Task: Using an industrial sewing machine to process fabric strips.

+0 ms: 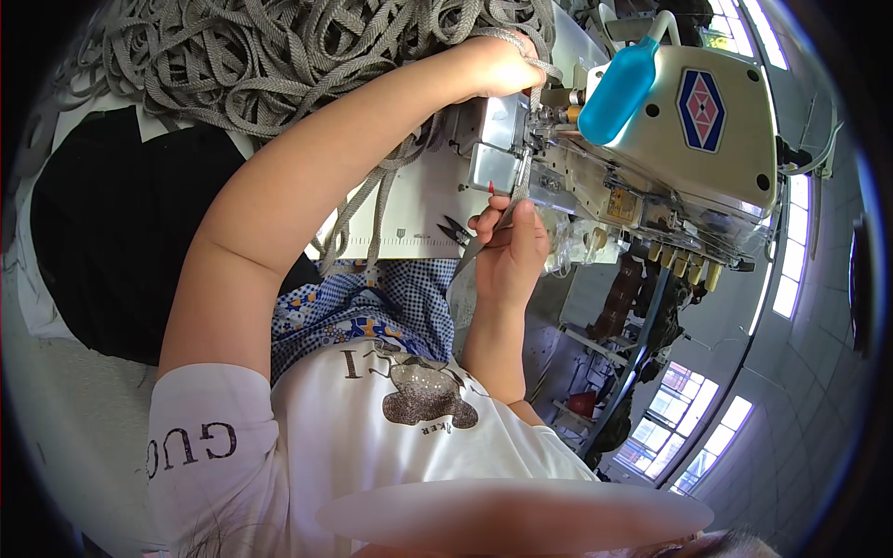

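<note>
A flat grey woven strap runs through the work area of a cream sewing machine. On the far side of the machine's metal plate, my left hand is closed around the grey strap; its fingers are partly hidden by loops. Nearer to me, my right hand pinches the strap between thumb and fingers, and the strap's tail hangs below the hand. Dark-bladed snips show right beside these fingers; I cannot tell whether they are held or lie on the table.
A large tangled heap of grey strap covers the far left of the white table. Black cloth lies at the left. A blue padded piece hangs at the machine's front. Blue checked fabric covers my lap.
</note>
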Available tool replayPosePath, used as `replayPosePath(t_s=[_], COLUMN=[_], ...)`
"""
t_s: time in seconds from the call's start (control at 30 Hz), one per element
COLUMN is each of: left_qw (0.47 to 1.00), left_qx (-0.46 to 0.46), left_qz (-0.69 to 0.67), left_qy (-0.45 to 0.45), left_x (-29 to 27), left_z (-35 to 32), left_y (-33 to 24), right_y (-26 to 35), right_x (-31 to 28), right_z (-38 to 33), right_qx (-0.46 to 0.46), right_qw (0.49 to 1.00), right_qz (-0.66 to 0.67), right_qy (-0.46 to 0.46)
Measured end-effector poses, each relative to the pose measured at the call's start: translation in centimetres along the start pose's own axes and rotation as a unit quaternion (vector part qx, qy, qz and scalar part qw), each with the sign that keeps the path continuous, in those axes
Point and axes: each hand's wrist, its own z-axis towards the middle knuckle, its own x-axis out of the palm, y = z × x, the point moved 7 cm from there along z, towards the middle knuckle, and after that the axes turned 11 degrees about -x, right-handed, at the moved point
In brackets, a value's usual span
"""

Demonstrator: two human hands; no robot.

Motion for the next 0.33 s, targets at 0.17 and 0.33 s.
replayPosePath(t_s=[0.17,0.33], left_qw=[0.997,0.993], left_qx=[-0.02,-0.015], left_qz=[-0.071,-0.102], left_qy=[0.011,0.048], left_x=[0.06,0.41], left_z=[-0.18,0.02], left_y=[0.19,-0.64], right_y=[0.03,-0.2], right_x=[0.08,-0.35], right_z=[0.02,0.03], right_qx=[0.008,0.02], right_qw=[1.0,1.0], right_qz=[0.014,0.015], right_qy=[0.007,0.001])
